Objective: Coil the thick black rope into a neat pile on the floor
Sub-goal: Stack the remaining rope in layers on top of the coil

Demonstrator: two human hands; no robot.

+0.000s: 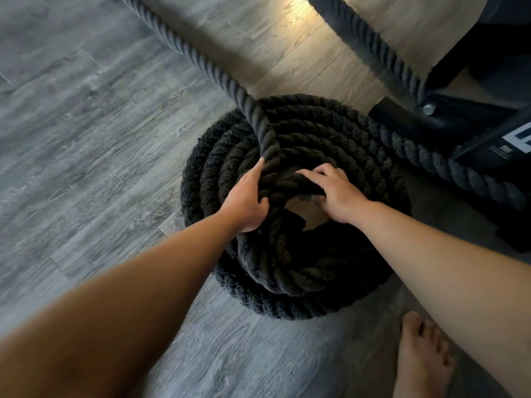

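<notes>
The thick black rope lies wound in a round coil (290, 282) of several turns on the grey plank floor, with a small bare gap at its centre. A loose length of the rope (201, 61) runs from the far upper left down onto the top of the coil. My left hand (247, 201) grips the topmost inner turn, index finger stretched along the incoming rope. My right hand (334, 193) curls its fingers over the same inner turn just to the right.
A second stretch of rope (370, 47) runs from the top edge to a black metal equipment frame (448, 119) at the right, close against the coil. My bare foot (422, 360) stands on the floor at the lower right.
</notes>
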